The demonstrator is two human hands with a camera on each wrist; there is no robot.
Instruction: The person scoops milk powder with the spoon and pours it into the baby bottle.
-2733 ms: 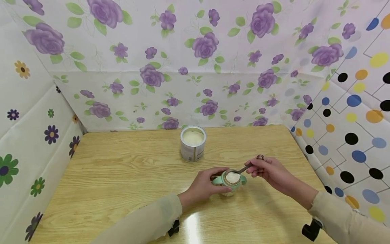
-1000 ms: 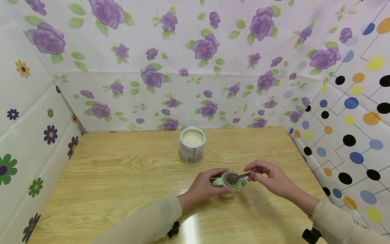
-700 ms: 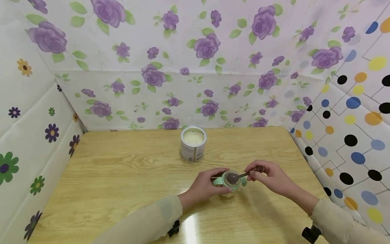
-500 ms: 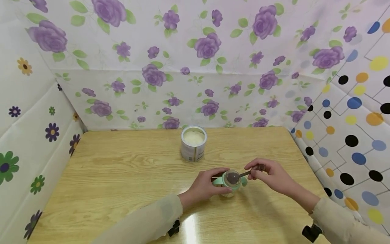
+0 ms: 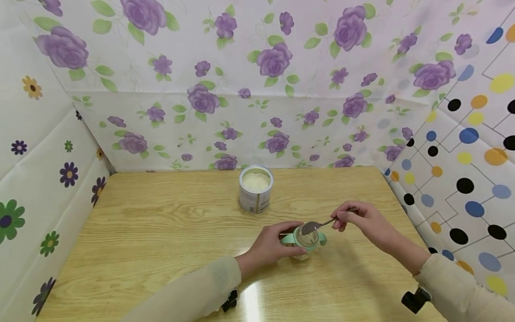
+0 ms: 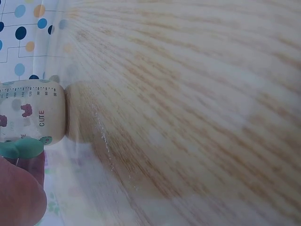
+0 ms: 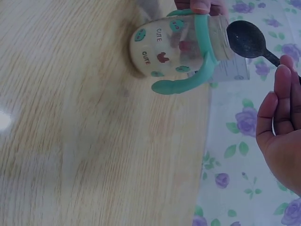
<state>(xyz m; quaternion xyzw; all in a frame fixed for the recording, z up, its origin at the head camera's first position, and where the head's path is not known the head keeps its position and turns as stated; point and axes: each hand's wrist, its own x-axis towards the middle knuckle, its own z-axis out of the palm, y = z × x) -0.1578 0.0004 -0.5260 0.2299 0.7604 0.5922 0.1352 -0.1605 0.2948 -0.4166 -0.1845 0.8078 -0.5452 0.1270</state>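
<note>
A clear baby bottle (image 5: 301, 256) with green handles stands uncapped on the wooden table. My left hand (image 5: 271, 243) grips it from the left side, fingers behind and thumb in front. Pale powder (image 7: 146, 56) shows inside through the printed wall in the right wrist view. In my right hand (image 5: 364, 223) the handle of a dark metal spoon (image 5: 310, 227) is pinched between thumb and fingers. The spoon's bowl hangs right at the bottle's mouth, tilted, with no heap of powder showing on it. In the left wrist view, the bottle's base (image 6: 47, 110) carries measuring marks.
Behind the bottle, an open tin (image 5: 251, 201) of cream-coloured powder stands near the table's back edge. White specks (image 6: 107, 146) lie on the tabletop (image 5: 161, 223) close to the bottle. Patterned cloth walls (image 5: 225, 103) enclose the table at the back and both sides.
The spoon held a white heap at first, then was turned over above the bottle's mouth. Now its bowl is turned back and lifted slightly, the right hand higher and further right. Left hand stays put.
</note>
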